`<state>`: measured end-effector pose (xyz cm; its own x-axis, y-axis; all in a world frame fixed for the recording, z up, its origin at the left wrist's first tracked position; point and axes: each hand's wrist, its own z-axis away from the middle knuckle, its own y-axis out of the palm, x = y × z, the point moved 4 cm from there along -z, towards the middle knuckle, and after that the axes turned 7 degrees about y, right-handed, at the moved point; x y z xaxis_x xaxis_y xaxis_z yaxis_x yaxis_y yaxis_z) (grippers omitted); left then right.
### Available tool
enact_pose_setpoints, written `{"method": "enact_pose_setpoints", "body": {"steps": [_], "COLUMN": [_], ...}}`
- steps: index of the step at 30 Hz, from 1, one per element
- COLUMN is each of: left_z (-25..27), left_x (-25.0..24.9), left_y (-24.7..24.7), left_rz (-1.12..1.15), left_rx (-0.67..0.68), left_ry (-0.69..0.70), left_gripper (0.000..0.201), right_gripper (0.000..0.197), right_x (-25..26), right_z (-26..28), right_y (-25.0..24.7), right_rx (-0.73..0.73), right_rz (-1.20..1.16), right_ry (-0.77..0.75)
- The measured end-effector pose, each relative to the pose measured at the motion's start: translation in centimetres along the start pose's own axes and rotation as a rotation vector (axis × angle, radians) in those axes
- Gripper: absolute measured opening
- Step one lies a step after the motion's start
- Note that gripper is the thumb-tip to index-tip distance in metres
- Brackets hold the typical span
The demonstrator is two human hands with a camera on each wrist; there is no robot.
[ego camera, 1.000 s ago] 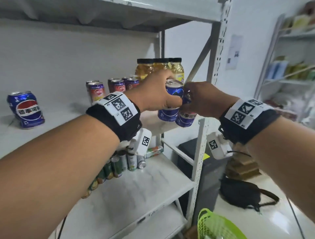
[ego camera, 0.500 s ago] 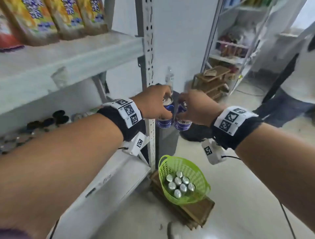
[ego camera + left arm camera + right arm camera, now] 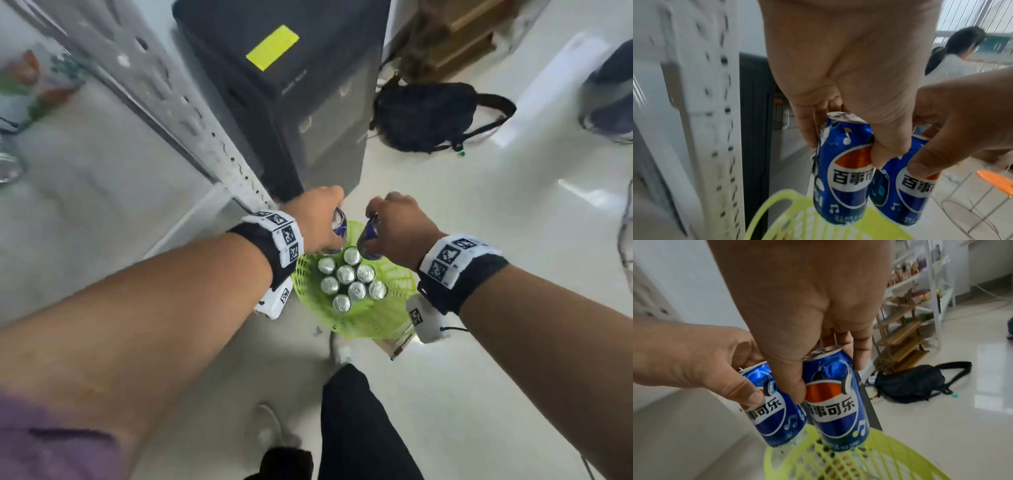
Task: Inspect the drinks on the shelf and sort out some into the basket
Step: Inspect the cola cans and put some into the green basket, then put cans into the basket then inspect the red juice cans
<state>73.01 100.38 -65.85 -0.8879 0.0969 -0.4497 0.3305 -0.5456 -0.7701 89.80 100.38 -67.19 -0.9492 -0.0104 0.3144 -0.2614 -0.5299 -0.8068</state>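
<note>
My left hand (image 3: 320,222) grips a blue Pepsi can (image 3: 339,226) from above. My right hand (image 3: 390,222) grips a second blue Pepsi can (image 3: 369,234) the same way. Both cans hang side by side, almost touching, just above the far rim of the green plastic basket (image 3: 394,308) on the floor. Several cans with silver tops (image 3: 346,274) stand upright inside the basket. In the left wrist view the left-hand can (image 3: 844,170) hangs over the basket rim (image 3: 777,209). In the right wrist view the right-hand can (image 3: 836,402) hangs over the basket mesh (image 3: 879,459).
The white shelf upright (image 3: 191,113) runs down the left, close to my left wrist. A dark cabinet (image 3: 291,85) with a yellow label stands behind the basket. A black backpack (image 3: 428,116) lies on the floor to the right. My leg (image 3: 356,428) is below the basket.
Both hands carried their cans off the shelf, away to the right and down to just above the basket. The head view swung from the shelf to the floor.
</note>
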Motion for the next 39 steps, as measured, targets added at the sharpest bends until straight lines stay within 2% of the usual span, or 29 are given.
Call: {"method": "enact_pose_setpoints", "body": {"steps": [4, 11, 19, 24, 27, 29, 33, 39], "left_z": [-3.7, -8.8, -11.1, -11.1, -8.2, -6.8, 1.0, 16.7], "left_x": [2.9, 6.7, 9.1, 9.7, 9.4, 9.3, 8.5, 7.5], "left_y": [6.3, 13.0, 17.6, 17.7, 15.8, 14.5, 7.9, -1.4], "left_rz": [-0.043, -0.221, -0.266, -0.162, -0.129, -0.073, -0.024, -0.069], "left_rx": [0.079, 0.101, 0.105, 0.060, 0.029, -0.009, -0.105, -0.262], "left_ry": [-0.039, -0.026, -0.031, -0.072, -0.081, -0.079, -0.109, -0.119], "left_gripper": [0.059, 0.063, 0.054, 0.061, 0.070, 0.065, 0.054, 0.043], "right_gripper": [0.044, 0.046, 0.046, 0.036, 0.036, 0.038, 0.039, 0.039], "right_x": [-3.7, -5.6, -5.6, -5.4, -3.5, -2.3, 4.3, 16.1], "right_z": [-2.7, -7.2, -9.3, -9.8, -7.7, -7.1, -1.8, 9.7], "right_y": [6.2, 12.3, 16.4, 16.6, 15.0, 13.9, 9.0, 2.5], "right_rx": [0.065, 0.084, 0.079, 0.090, 0.084, 0.079, 0.035, -0.077], "right_rz": [0.036, 0.267, 0.408, 0.426, 0.397, 0.359, 0.301, 0.220], "right_ry": [0.022, -0.027, -0.049, -0.005, -0.012, -0.021, -0.114, -0.293]}}
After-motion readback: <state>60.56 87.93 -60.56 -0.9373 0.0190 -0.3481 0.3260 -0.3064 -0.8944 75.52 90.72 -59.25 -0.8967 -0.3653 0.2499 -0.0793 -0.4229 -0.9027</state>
